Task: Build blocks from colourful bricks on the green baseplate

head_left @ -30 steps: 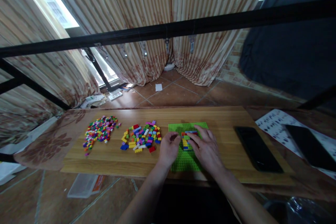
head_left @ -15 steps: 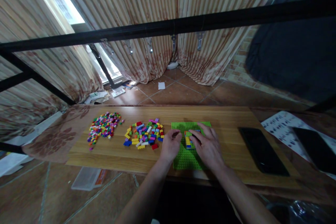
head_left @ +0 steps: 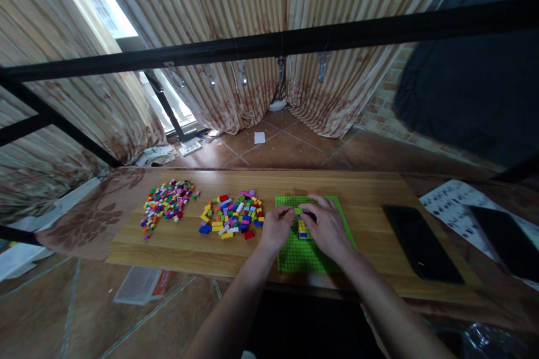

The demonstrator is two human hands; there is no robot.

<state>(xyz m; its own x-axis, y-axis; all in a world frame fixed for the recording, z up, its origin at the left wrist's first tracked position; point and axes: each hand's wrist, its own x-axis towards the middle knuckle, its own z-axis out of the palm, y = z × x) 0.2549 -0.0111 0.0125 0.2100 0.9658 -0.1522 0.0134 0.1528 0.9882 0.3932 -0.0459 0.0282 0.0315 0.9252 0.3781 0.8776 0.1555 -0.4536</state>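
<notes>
A green studded baseplate [head_left: 295, 261] lies on the wooden board in front of me. On it stands a small build of yellow and blue toy bricks [head_left: 302, 230], partly covered by my fingers. My left hand [head_left: 277, 229] is closed at the build's left, its fingertips pinching at a light green brick [head_left: 298, 211]. From the other side my right hand [head_left: 328, 227] curls over the build, thumb and fingers closed on that same green brick. The fingertips hide much of the brick.
Left of the baseplate lie a pile of larger toy bricks [head_left: 236, 213] and a pile of small ones [head_left: 168, 202]. A black phone-like slab [head_left: 421, 244] rests at right, near a printed sheet [head_left: 446, 196]. A black bar [head_left: 252, 45] crosses above.
My right hand has shifted a little left and away from me over the build. My left hand has moved slightly right, so both hands' fingertips now meet at the green brick.
</notes>
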